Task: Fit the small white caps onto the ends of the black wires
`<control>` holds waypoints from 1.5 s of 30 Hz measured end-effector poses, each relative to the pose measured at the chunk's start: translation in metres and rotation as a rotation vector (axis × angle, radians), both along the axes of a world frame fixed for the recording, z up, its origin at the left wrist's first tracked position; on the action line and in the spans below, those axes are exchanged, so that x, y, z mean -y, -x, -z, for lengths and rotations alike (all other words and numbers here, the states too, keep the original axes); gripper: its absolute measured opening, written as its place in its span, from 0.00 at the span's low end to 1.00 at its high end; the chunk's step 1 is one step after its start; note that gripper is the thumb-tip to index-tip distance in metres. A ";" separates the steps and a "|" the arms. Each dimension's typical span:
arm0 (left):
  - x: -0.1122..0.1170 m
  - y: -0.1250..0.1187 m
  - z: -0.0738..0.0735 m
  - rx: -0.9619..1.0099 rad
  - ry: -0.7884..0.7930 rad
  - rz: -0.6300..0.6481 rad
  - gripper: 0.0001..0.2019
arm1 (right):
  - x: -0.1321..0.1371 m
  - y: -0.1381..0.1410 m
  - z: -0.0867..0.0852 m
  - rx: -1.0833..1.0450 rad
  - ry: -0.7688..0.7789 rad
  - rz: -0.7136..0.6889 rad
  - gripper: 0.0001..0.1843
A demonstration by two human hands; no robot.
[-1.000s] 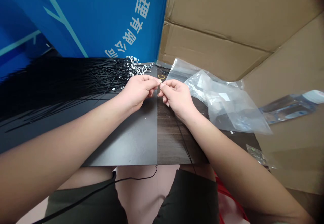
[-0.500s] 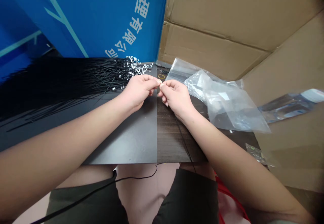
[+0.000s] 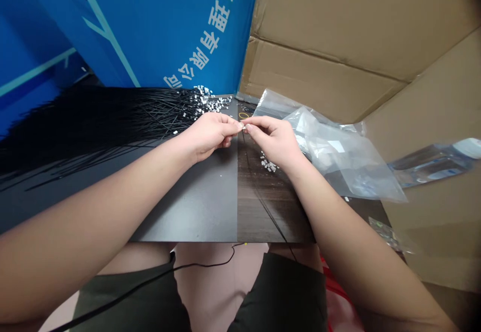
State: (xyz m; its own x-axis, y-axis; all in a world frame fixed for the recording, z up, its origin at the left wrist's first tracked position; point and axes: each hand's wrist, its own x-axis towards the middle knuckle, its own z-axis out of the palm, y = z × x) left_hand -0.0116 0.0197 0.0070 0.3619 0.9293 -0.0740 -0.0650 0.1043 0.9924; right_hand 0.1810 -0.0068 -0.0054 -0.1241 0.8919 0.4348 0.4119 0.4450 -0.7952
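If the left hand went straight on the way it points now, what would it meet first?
Most likely the fingertips of the right hand, directly ahead of the left hand. They look close to touching, though depth there is hard to judge.

Matt strands [image 3: 101, 116], glossy plastic bags [image 3: 356, 159], matt cardboard [image 3: 338, 21], smooth wood-grain tabletop [image 3: 253, 227]

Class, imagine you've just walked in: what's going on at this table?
A person's left hand pinches what looks like a tiny white piece. The right hand meets it there; whether it grips too is unclear. A thin black strand runs from the fingertips past the table edge. Left lies a pile of black strands with white bits at their ends; right, loose white pieces and clear plastic bags.
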 end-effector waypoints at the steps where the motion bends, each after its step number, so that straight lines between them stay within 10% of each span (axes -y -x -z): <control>1: 0.000 0.000 0.000 0.000 -0.011 0.000 0.11 | 0.001 0.000 -0.001 0.017 -0.009 0.002 0.09; 45: 0.004 -0.007 0.003 -0.095 -0.269 -0.077 0.06 | 0.000 0.004 0.004 -0.022 -0.133 0.096 0.04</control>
